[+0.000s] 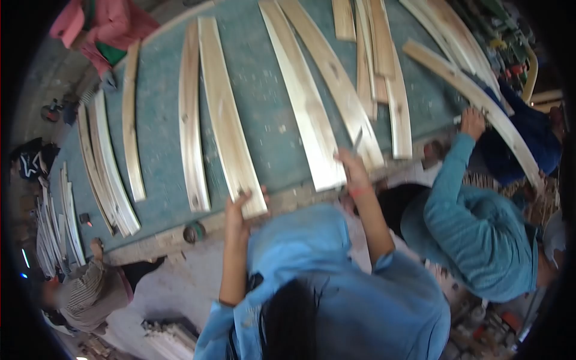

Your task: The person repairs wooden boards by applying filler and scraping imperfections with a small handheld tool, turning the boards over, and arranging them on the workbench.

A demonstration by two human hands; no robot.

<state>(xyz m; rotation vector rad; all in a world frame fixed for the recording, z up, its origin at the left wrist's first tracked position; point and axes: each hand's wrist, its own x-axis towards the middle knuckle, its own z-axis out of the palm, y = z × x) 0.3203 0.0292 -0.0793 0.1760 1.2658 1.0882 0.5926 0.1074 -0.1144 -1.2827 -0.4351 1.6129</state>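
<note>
Apparently steadying a board [225, 108], the left hand [239, 210] pinches its near end; the right hand [354, 171] grips a slim tool [358, 139], likely needing careful aim next.

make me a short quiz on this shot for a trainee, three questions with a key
1. Which hand has a slim tool in its fingers?
2. True or false: the left hand is clear of every board.
3. What colour is the table top? A) yellow, B) bluish green, C) white

Key:
1. The right hand.
2. False: it grips the near end of a board.
3. B
</note>
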